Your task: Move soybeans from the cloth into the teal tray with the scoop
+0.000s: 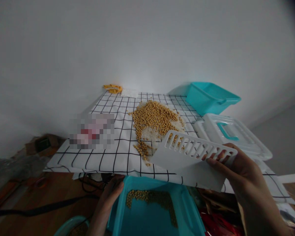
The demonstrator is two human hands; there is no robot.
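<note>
A spread of yellow soybeans (153, 114) lies on the checked tablecloth (120, 137), with patches of small pale grains (151, 133) among them. My right hand (241, 170) is closed on one end of a thin white plastic sheet (179, 164) with a row of slots. That sheet is tilted over the front edge of the table, in front of the beans. Below the edge is a teal bin (159, 183) with soybeans and darker small grains along its far side. My left hand (113, 191) grips this bin at its left rim, its fingers partly hidden.
At the back right sits a second teal bin (208, 98), behind clear lids with a teal handle (227, 131). Orange cloth (112, 88) lies at the back left corner. A blurred-out object (92, 131) is on the left. A teal basin (72, 226) and black strap (39, 209) are below.
</note>
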